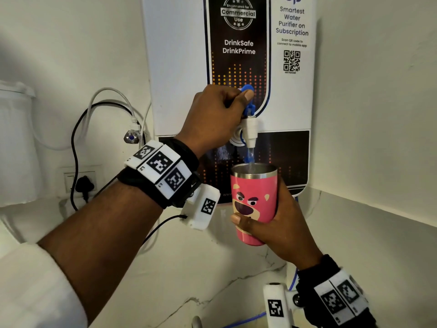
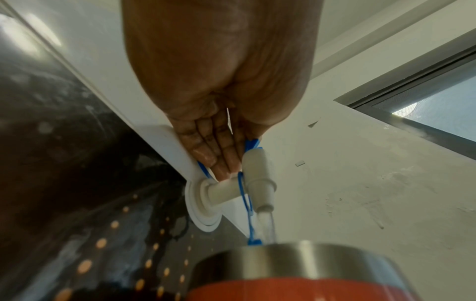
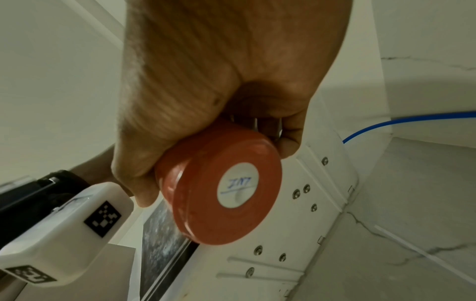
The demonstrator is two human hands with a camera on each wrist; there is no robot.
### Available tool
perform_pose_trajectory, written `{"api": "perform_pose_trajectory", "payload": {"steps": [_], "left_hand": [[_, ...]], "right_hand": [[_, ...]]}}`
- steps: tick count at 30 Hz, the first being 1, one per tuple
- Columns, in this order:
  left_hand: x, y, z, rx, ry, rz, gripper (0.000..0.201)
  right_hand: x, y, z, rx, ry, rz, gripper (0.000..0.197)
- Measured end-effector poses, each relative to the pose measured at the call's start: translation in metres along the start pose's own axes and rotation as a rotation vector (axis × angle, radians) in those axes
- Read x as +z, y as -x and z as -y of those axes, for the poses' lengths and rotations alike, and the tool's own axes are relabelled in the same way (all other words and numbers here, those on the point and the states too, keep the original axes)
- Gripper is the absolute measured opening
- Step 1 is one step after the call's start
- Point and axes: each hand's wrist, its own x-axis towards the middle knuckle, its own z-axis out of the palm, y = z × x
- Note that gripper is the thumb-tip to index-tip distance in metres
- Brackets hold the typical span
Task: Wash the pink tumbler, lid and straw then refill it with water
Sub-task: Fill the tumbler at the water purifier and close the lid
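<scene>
The pink tumbler [image 1: 254, 200] with a bear face and a steel rim is held upright under the purifier's white tap [image 1: 250, 131]. My right hand [image 1: 274, 223] grips its lower half; the right wrist view shows the tumbler's pink base [image 3: 224, 193] with a white sticker. My left hand [image 1: 220, 114] holds the blue tap lever [image 1: 248, 89], thumb on top. Water [image 2: 268, 226] streams from the white tap [image 2: 257, 179] into the steel rim [image 2: 296, 260]. My left hand's fingers [image 2: 216, 154] curl beside the tap. Lid and straw are out of view.
The white and black water purifier [image 1: 236, 50] hangs on the wall in a corner. Cables and a wall socket [image 1: 81, 183] lie to the left, with a white filter housing [image 1: 16, 143] beyond. A marble counter [image 1: 212, 268] runs below; a blue tube [image 3: 401, 122] runs behind.
</scene>
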Motion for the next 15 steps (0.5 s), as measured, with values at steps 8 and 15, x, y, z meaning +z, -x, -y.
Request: {"api": "perform_pose_trajectory", "payload": {"steps": [8, 15], "left_hand": [[0.0005, -0.0009, 0.0006, 0.004, 0.011, 0.002, 0.046], [0.0007, -0.0006, 0.0007, 0.005, 0.007, 0.001, 0.046]], "right_hand": [[-0.0008, -0.0007, -0.0002, -0.005, 0.009, 0.008, 0.093], [-0.0003, -0.0015, 0.0005, -0.009, 0.023, 0.004, 0.092]]}}
